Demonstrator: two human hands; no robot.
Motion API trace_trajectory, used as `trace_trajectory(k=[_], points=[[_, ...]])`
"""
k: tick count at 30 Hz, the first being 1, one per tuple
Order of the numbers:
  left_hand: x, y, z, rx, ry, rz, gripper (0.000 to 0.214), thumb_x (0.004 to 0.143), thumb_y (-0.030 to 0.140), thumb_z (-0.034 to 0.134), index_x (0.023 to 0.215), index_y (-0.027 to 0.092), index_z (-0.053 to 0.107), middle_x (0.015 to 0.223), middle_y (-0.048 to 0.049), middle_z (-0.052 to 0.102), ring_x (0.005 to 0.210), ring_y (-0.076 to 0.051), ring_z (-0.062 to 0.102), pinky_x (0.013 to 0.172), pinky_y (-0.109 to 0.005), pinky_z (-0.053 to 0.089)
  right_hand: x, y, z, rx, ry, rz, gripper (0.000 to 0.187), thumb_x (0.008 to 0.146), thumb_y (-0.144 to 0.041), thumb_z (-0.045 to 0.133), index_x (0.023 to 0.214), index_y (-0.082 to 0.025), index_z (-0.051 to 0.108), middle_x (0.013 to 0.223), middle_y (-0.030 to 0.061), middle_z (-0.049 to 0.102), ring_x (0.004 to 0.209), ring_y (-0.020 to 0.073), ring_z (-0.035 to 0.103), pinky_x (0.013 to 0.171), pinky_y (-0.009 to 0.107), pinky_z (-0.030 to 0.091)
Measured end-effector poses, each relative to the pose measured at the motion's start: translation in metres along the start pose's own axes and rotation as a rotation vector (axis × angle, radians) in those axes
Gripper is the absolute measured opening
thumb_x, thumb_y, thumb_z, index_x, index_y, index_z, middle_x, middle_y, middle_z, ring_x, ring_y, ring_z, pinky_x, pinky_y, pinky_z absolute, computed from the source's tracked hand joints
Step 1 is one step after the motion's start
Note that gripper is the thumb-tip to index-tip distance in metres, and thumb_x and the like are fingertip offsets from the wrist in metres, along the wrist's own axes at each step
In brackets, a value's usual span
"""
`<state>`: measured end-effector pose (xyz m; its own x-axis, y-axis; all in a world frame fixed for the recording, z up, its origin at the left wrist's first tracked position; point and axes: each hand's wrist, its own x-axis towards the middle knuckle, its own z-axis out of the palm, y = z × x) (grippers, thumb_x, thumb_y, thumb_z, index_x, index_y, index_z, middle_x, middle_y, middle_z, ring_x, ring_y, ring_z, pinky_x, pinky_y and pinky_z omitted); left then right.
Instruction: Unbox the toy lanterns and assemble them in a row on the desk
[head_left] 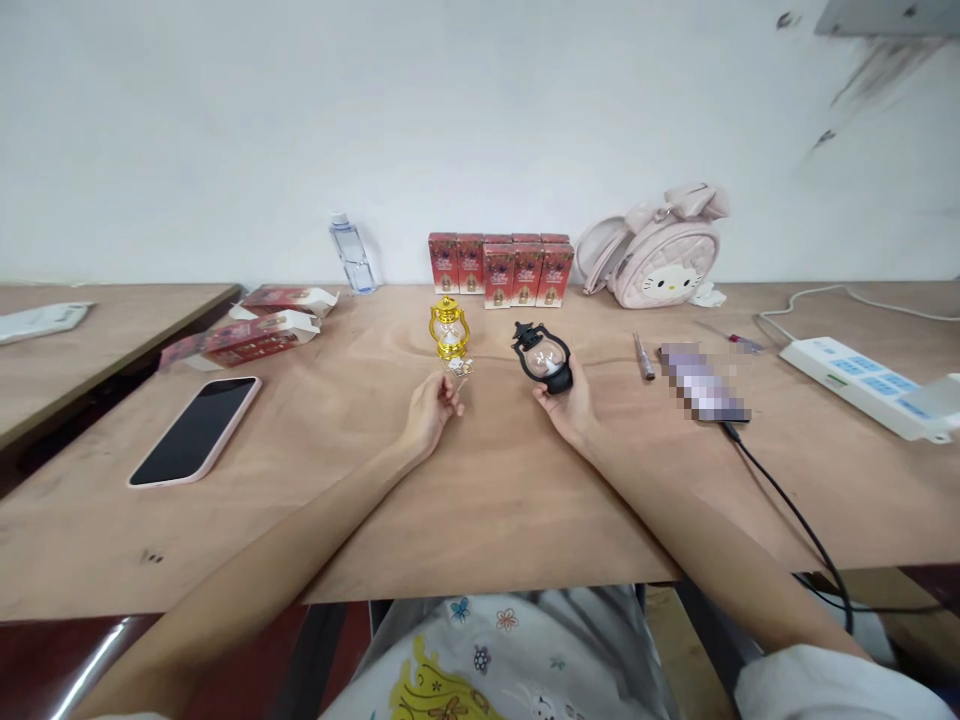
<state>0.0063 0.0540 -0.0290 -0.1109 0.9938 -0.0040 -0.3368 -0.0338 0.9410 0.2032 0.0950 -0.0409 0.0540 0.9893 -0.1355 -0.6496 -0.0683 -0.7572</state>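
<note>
My right hand (571,402) is wrapped around the base of a small black lantern (543,357), which has a clear globe and leans slightly left. My left hand (433,412) is at the middle of the table with its fingers curled together. Right at its fingertips is a small flat cutout with a white cartoon figure (459,367); whether the fingers grip it, I cannot make out. Just behind it, a gold lantern (449,330) of the same shape stands upright on the wooden table (480,500).
Red printed boxes (514,276) stand against the wall, beside a pink cat-face bag (667,262) and a bottle (351,255). Opened red boxes (259,338) and a phone (196,432) lie left. Right are a screwdriver (643,357), a cabled phone (703,383) and a power strip (862,380).
</note>
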Motion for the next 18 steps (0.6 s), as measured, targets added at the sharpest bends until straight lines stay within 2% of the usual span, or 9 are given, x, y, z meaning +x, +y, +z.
trace_trajectory(k=[2,4,7,9,11,15,18], points=[[0.005,-0.007,0.006,0.18,-0.072,0.157,0.032,0.086,0.044,0.047,0.068,0.018,0.047,0.06,0.0041,0.042,0.053,-0.009,0.045,0.054,-0.023,0.042,0.006,-0.003,-0.003,0.07,0.032,0.038,0.029,0.075,-0.05,0.059,0.076,-0.022,0.05,0.065,-0.0032,0.051,0.047,0.0081,0.042,0.044,0.024,0.046],[0.013,-0.013,0.014,0.46,-0.168,0.298,0.032,0.089,0.043,0.045,0.072,0.017,0.054,0.06,0.0024,0.048,0.057,-0.011,0.05,0.061,-0.025,0.043,0.008,-0.004,-0.004,0.109,0.055,0.046,0.027,0.076,-0.048,0.058,0.075,-0.022,0.051,0.064,-0.0033,0.05,0.048,0.008,0.041,0.044,0.023,0.046],[0.031,-0.017,0.032,0.882,-0.227,0.439,0.03,0.092,0.032,0.041,0.076,0.017,0.063,0.067,-0.0014,0.055,0.07,-0.015,0.056,0.072,-0.027,0.043,0.006,-0.005,-0.002,0.136,0.059,0.039,0.027,0.076,-0.047,0.058,0.074,-0.021,0.051,0.063,-0.0035,0.049,0.048,0.0076,0.041,0.044,0.022,0.046],[0.045,-0.019,0.046,1.146,-0.177,0.442,0.031,0.093,0.029,0.039,0.084,0.017,0.066,0.079,-0.0047,0.059,0.08,-0.018,0.059,0.078,-0.029,0.043,0.003,-0.006,-0.001,0.147,0.06,0.049,0.027,0.076,-0.047,0.058,0.073,-0.021,0.052,0.063,-0.0033,0.05,0.048,0.0075,0.042,0.045,0.021,0.046],[0.056,-0.021,0.06,1.377,-0.096,0.375,0.034,0.095,0.03,0.035,0.093,0.017,0.066,0.093,-0.0091,0.061,0.089,-0.022,0.061,0.079,-0.032,0.044,0.001,-0.008,0.001,0.158,0.068,0.072,0.026,0.078,-0.046,0.058,0.073,-0.021,0.052,0.063,-0.0032,0.05,0.048,0.0076,0.042,0.044,0.021,0.046],[0.067,-0.025,0.077,1.511,-0.001,0.3,0.033,0.093,0.026,0.034,0.108,0.008,0.058,0.11,-0.0209,0.056,0.097,-0.032,0.061,0.077,-0.041,0.046,-0.001,-0.012,0.004,0.2,0.083,0.119,0.023,0.082,-0.042,0.054,0.074,-0.021,0.053,0.061,-0.0031,0.052,0.046,0.0079,0.042,0.042,0.021,0.045],[0.065,-0.028,0.08,1.6,0.014,0.308,0.032,0.091,0.025,0.037,0.115,0.008,0.051,0.114,-0.0204,0.053,0.1,-0.033,0.061,0.077,-0.041,0.047,-0.003,-0.013,0.006,0.215,0.077,0.135,0.026,0.087,-0.041,0.047,0.074,-0.02,0.054,0.06,-0.0026,0.052,0.045,0.0075,0.042,0.042,0.02,0.045]])
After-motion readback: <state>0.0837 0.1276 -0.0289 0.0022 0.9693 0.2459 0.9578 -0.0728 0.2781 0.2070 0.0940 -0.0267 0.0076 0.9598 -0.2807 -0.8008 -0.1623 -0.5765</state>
